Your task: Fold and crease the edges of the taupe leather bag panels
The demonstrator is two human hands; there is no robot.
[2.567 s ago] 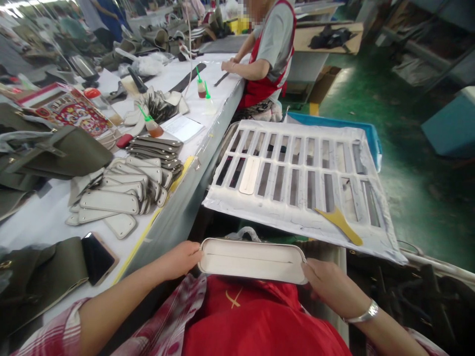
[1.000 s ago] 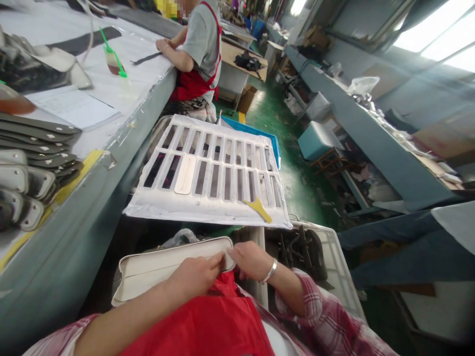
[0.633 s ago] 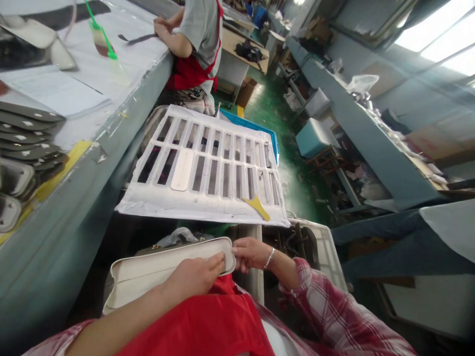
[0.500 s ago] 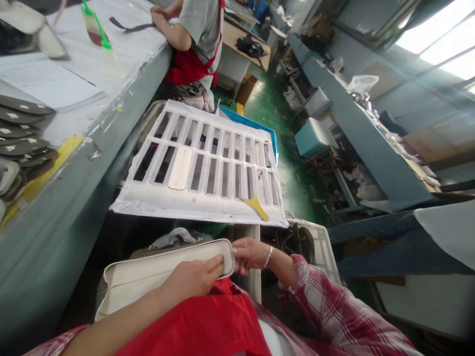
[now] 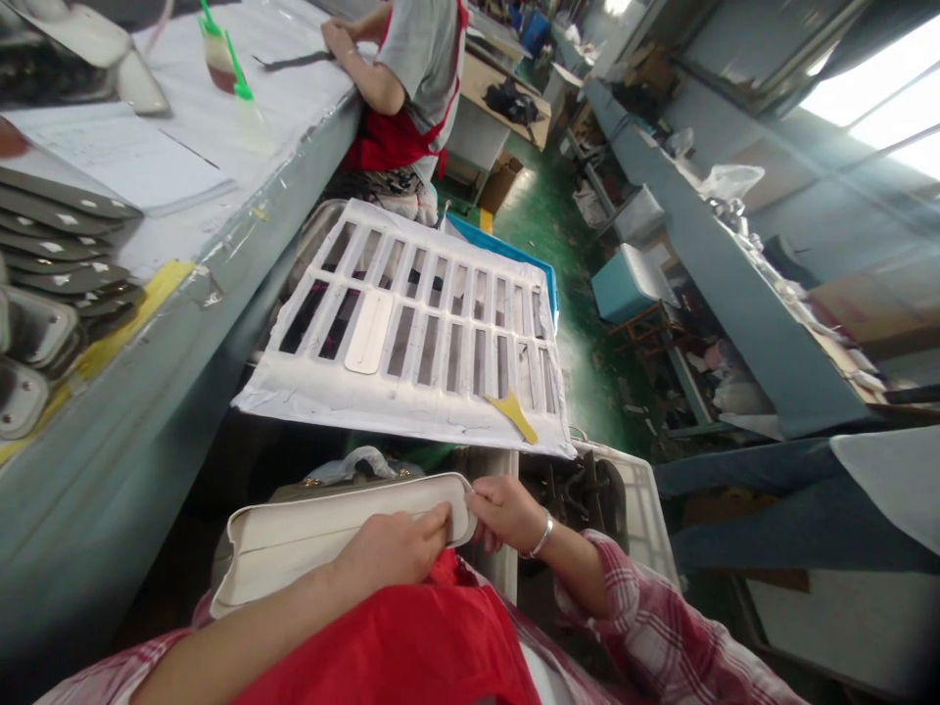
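Observation:
A long cream bag piece [image 5: 308, 529] with a rounded end and raised edges lies across my lap. My left hand [image 5: 397, 550] rests over it, fingertips pressed against its inner face near the rounded end; the thumb is hidden. At that same end, my right hand [image 5: 506, 514] pinches the rim between thumb and fingers. Just behind the piece sits an olive bag [image 5: 315, 487] with a wrapped handle and gold-coloured fittings. Whether the cream piece is joined to it, I cannot tell.
Ahead stands a white slotted rack [image 5: 418, 392] bearing a cream strip [image 5: 369, 333] and a yellow scraper [image 5: 512, 416]. On the left bench [image 5: 242, 245] are glue bottles [image 5: 220, 59], paper and stacked olive pieces [image 5: 66, 235]. A co-worker [image 5: 418, 88] sits beyond. A white crate [image 5: 642, 499] holds dark pieces.
The view has shifted slightly, so the scene sits further right. My right hand has closed further over the rim at the rounded end, and my left fingers have bent a little.

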